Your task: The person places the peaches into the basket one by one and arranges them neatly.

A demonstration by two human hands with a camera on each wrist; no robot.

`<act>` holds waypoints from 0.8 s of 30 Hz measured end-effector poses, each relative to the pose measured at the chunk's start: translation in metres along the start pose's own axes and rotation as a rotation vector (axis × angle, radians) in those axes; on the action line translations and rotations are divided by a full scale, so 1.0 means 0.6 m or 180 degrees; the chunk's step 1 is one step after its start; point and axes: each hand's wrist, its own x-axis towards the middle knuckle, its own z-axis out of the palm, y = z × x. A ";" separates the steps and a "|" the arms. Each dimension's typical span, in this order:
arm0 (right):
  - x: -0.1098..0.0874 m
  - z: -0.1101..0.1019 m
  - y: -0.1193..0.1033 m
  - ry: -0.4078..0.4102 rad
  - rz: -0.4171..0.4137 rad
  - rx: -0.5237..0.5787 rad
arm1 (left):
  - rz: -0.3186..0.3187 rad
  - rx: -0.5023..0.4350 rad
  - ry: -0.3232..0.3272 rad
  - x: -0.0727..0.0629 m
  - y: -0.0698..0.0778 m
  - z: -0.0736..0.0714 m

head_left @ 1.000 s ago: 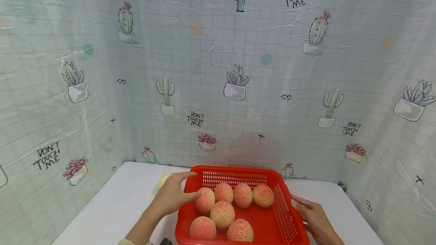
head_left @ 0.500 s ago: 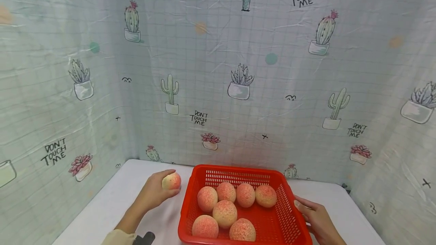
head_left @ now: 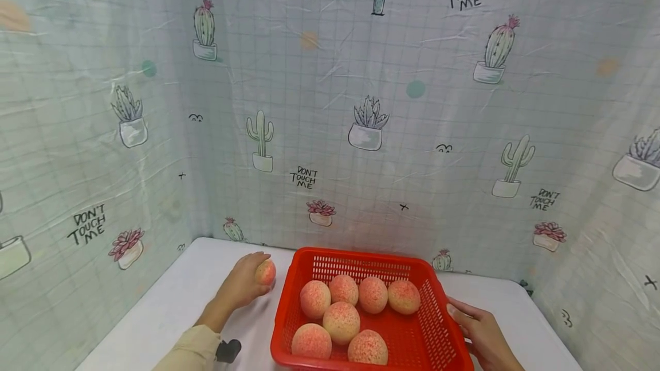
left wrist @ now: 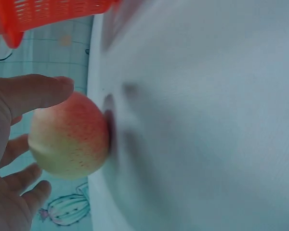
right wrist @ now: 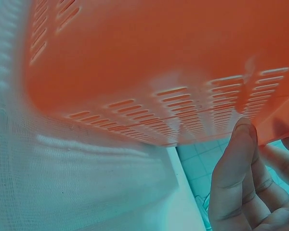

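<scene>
My left hand [head_left: 241, 284] curves round a peach [head_left: 265, 272] on the white table, left of the red basket. In the left wrist view the thumb lies over one side of this pink-and-yellow peach [left wrist: 70, 137], with the other fingers partly behind it; the peach sits against the table surface. My right hand [head_left: 480, 331] grips the right side of the red plastic basket [head_left: 438, 336]. The right wrist view shows its thumb [right wrist: 235, 159] pressed on the slotted basket wall [right wrist: 135, 62], fingers curled under the rim. Several peaches [head_left: 341, 323] lie in the basket.
The white table [head_left: 170, 302] carries the basket near its middle. A cactus-printed curtain [head_left: 330, 102] closes off the back and both sides. A dark strap piece [head_left: 228, 351] shows at the left wrist.
My left hand has moved left from the basket's left edge to the peach on the table and closed round it. The right hand keeps its hold on the basket. The head view has shifted slightly.
</scene>
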 end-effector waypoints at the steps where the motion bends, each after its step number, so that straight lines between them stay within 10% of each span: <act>1: 0.001 0.000 0.000 -0.0006 0.0004 0.0000 | -0.0008 0.0033 0.0003 0.003 -0.002 0.004; 14: -0.002 0.002 0.000 -0.0027 0.0009 0.0068 | 0.0081 0.0438 0.0417 0.013 -0.016 0.034; 24: -0.001 -0.001 0.000 -0.0039 0.0012 0.0053 | 0.0048 0.0206 0.0642 0.012 -0.023 0.034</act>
